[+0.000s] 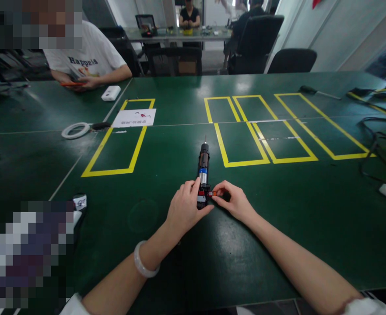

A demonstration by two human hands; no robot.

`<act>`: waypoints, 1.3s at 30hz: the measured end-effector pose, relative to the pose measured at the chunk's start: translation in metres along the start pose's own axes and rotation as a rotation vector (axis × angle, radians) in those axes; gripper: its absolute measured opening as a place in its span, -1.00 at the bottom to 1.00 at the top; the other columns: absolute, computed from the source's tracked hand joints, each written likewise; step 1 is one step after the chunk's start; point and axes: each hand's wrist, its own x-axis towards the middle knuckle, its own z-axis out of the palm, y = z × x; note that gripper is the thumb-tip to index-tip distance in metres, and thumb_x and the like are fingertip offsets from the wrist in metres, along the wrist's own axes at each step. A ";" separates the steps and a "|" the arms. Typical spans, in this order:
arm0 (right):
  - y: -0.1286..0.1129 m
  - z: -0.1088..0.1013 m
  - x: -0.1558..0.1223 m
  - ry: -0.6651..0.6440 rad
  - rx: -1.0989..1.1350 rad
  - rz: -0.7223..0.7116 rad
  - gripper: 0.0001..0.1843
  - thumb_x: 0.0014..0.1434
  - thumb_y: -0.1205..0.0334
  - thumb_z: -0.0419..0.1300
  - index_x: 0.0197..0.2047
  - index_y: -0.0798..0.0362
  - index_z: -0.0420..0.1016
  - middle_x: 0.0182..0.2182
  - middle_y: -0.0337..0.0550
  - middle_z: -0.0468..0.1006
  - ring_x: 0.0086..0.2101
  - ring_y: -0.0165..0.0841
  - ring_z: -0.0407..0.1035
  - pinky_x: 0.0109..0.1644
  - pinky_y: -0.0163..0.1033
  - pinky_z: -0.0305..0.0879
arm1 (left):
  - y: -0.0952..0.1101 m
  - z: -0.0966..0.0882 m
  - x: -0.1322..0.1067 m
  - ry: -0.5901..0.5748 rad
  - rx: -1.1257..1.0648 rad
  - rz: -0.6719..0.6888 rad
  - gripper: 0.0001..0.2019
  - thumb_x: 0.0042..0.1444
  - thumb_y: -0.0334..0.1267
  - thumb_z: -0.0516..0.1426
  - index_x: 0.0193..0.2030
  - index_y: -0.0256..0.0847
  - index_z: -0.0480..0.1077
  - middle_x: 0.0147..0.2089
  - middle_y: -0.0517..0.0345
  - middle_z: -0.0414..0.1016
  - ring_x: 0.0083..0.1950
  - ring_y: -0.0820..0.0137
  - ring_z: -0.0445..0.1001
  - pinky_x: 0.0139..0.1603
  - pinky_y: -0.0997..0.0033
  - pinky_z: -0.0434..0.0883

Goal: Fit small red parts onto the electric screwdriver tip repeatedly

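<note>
A slim electric screwdriver (204, 168), its inner metal and blue motor parts showing, lies on the green table with its bit pointing away from me. My left hand (187, 199) is closed round its near end, fingers along the left side and thumb at the bottom. On the right side of that end, my right hand (230, 197) pinches a small orange-red part (214, 193) between thumb and forefinger. This part touches or nearly touches the screwdriver; its exact kind is too small to tell. My fingers hide some of the near end.
Yellow tape frames (247, 164) mark the green table (166, 148). A paper sheet (127, 118), tape roll (75, 130) and white box (110, 93) lie left; a loose screwdriver (321, 92) and black cables (373, 131) lie right. A person (91, 57) sits across the table, hands on an orange object.
</note>
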 end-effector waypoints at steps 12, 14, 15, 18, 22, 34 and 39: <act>-0.005 0.001 -0.002 0.016 -0.082 -0.096 -0.88 0.25 0.32 0.18 -0.17 0.04 0.55 -0.27 -0.10 0.55 -0.26 -0.31 0.45 -0.16 -0.22 0.37 | 0.000 0.000 -0.001 0.003 0.058 0.008 -0.20 0.07 0.15 0.15 0.35 -0.30 0.11 0.11 -0.12 0.33 0.05 0.14 0.36 0.01 0.20 0.35; -0.007 0.000 -0.003 0.029 -0.079 -0.093 -0.84 0.26 0.34 0.15 -0.18 0.04 0.57 -0.27 -0.09 0.58 -0.25 -0.31 0.48 -0.14 -0.21 0.38 | 0.002 -0.001 -0.001 -0.002 0.079 0.008 -0.18 0.08 0.17 0.14 0.35 -0.31 0.11 0.11 -0.13 0.33 0.05 0.14 0.36 0.01 0.19 0.34; -0.007 0.000 -0.003 0.040 -0.085 -0.086 -0.83 0.26 0.34 0.14 -0.18 0.04 0.57 -0.27 -0.10 0.59 -0.25 -0.31 0.48 -0.15 -0.21 0.38 | 0.003 -0.001 -0.001 -0.001 0.090 0.008 -0.18 0.08 0.18 0.13 0.36 -0.31 0.11 0.11 -0.13 0.33 0.05 0.14 0.35 0.00 0.19 0.33; -0.008 0.000 -0.003 0.068 -0.104 -0.037 -0.83 0.25 0.32 0.13 -0.18 0.05 0.57 -0.31 -0.13 0.62 -0.32 -0.32 0.49 -0.24 -0.25 0.37 | 0.007 -0.002 0.000 0.007 0.123 -0.003 -0.20 0.13 0.21 0.06 0.36 -0.31 0.10 0.09 -0.13 0.33 0.03 0.14 0.35 -0.03 0.19 0.32; -0.008 -0.001 -0.004 0.085 -0.075 0.014 -0.84 0.25 0.32 0.11 -0.19 0.05 0.53 -0.34 -0.16 0.64 -0.39 -0.35 0.48 -0.30 -0.27 0.36 | 0.015 -0.001 0.005 0.017 0.177 -0.044 -0.24 0.16 0.17 0.04 0.37 -0.29 0.10 0.02 -0.10 0.34 -0.01 0.15 0.34 -0.06 0.20 0.30; -0.002 0.001 -0.004 0.004 0.049 -0.005 -0.82 0.26 0.35 0.09 -0.11 0.03 0.47 -0.26 -0.14 0.62 -0.28 -0.35 0.51 -0.17 -0.24 0.39 | -0.004 -0.014 0.007 0.019 0.237 -0.014 -0.36 0.18 0.01 0.07 0.37 -0.15 0.13 -0.03 -0.07 0.33 -0.04 0.17 0.34 -0.08 0.22 0.31; -0.003 -0.001 -0.003 -0.004 0.033 -0.011 -0.82 0.26 0.37 0.09 -0.12 0.04 0.49 -0.28 -0.15 0.61 -0.30 -0.36 0.49 -0.19 -0.26 0.37 | -0.038 -0.028 0.000 0.011 0.320 -0.063 -0.37 0.22 0.03 0.01 0.38 -0.16 0.12 0.00 -0.11 0.33 -0.05 0.14 0.36 -0.08 0.20 0.32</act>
